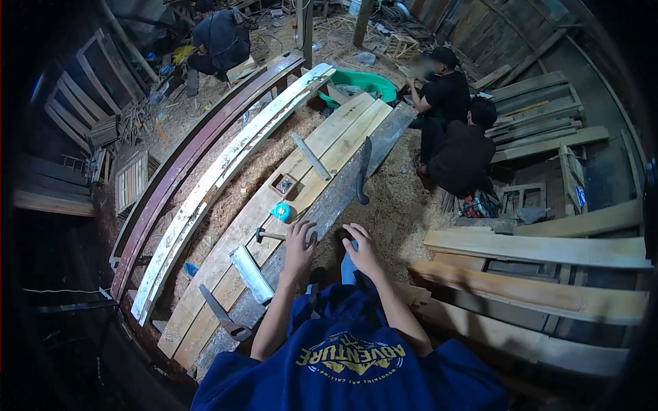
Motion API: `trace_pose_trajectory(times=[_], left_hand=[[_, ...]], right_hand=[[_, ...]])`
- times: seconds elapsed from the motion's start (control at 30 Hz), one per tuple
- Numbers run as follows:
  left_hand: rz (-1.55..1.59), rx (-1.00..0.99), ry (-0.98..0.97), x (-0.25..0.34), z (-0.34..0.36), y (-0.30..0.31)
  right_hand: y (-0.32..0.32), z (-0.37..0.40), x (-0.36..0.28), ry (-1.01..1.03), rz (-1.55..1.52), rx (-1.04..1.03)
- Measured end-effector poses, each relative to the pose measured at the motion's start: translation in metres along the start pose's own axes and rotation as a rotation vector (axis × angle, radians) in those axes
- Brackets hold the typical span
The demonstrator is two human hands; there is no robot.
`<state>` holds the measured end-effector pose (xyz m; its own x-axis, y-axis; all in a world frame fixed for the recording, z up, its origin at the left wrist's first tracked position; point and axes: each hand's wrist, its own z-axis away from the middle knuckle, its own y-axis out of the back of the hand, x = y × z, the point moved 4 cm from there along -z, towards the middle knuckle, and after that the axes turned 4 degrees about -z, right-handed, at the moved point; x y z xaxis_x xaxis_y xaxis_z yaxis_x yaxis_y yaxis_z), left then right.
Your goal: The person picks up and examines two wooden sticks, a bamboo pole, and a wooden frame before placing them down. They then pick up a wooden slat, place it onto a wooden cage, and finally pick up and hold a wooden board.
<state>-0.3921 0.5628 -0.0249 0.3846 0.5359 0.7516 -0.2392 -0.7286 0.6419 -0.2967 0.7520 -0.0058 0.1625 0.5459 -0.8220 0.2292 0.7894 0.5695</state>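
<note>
Head view: just left of the released left hand (300, 244) lies the hammer (274, 236); right hand (361, 248) also released.

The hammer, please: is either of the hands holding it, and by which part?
Whether the hammer is gripped cannot be told; the left hand overlaps its handle.

A green tub (385, 88) sits near two people (450, 94).

Hammer (272, 235) by left hand (299, 243), gap rightward
</note>
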Motion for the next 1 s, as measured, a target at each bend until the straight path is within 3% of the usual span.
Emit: trace_pose_trajectory(times=[0.2,0.47,0.7,1.0], left_hand=[[-0.061,0.068,0.062,-0.004,-0.056,-0.041],[-0.138,0.139,0.249,-0.012,-0.108,-0.076],[-0.159,0.316,0.467,-0.047,-0.108,-0.093],[-0.169,0.368,0.725,-0.091,-0.057,-0.115]], right_hand=[[0.016,-0.078,0.050,0.064,-0.096,-0.049],[0.052,-0.175,0.091,0.120,0.036,-0.275],[0.013,-0.241,0.120,0.198,0.108,-0.499],[-0.089,-0.247,0.151,0.250,0.124,-0.732]])
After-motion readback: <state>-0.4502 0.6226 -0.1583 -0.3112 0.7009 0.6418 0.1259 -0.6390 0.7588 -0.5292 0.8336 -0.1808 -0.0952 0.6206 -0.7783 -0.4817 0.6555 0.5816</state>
